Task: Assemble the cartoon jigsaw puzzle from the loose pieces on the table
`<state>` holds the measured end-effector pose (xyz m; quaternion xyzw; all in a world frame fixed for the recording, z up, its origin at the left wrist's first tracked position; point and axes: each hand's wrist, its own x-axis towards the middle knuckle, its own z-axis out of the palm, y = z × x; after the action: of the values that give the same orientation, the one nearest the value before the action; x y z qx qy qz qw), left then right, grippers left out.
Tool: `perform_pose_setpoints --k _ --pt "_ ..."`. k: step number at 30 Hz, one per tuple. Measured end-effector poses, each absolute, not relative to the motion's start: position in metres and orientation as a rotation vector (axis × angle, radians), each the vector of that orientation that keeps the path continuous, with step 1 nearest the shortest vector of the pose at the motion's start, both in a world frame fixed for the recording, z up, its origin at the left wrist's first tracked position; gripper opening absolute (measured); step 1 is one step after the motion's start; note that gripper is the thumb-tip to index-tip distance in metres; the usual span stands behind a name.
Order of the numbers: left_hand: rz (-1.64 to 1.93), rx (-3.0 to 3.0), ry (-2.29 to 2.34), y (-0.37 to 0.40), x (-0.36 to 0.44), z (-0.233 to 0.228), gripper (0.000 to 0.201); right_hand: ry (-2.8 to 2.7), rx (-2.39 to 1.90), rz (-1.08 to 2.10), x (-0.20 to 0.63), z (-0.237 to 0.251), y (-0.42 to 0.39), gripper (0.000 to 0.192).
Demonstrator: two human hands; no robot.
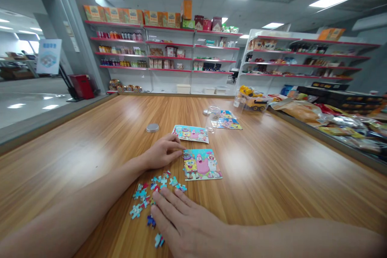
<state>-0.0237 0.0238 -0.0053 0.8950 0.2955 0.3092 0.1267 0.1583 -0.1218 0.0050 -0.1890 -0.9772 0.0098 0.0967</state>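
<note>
A partly joined jigsaw puzzle [203, 164] with cartoon figures lies flat on the wooden table. My left hand [163, 152] rests at its upper left edge, fingers bent and thumb close to the forefinger; whatever is between the tips is hidden. Nearer to me, my right hand [187, 221] lies palm down with its fingers stretched out, over and beside loose puzzle pieces [140, 193]. Several pieces show left of its fingertips, mostly light blue with some red and dark blue. Just beyond the puzzle is a printed picture card [191, 134] with similar figures.
A round silver lid [152, 127] sits left of the card. Farther right are a clear plastic jar [215, 113], more cartoon puzzle sheets [226, 123] and a tub with a yellow toy truck [254, 98]. Packaged goods [329, 119] line the right side; stocked shelves [169, 46] stand behind.
</note>
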Motion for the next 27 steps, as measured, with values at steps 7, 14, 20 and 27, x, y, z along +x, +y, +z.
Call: perform_pose_setpoints --k 7,14,20,27 --pt "0.810 2.691 1.267 0.035 -0.027 -0.016 0.034 -2.697 -1.253 0.182 0.170 0.020 -0.119 0.082" --pt "0.834 2.720 1.225 0.033 -0.027 -0.015 0.031 -2.659 -1.300 0.240 0.172 0.017 -0.108 0.077" --pt "1.132 2.461 1.368 0.035 -0.029 -0.010 0.024 -2.613 -1.321 0.064 0.177 0.038 -0.086 0.052" --pt "0.863 2.324 1.113 0.025 -0.032 -0.002 0.027 -2.467 -1.251 0.158 0.212 0.022 -0.010 0.024"
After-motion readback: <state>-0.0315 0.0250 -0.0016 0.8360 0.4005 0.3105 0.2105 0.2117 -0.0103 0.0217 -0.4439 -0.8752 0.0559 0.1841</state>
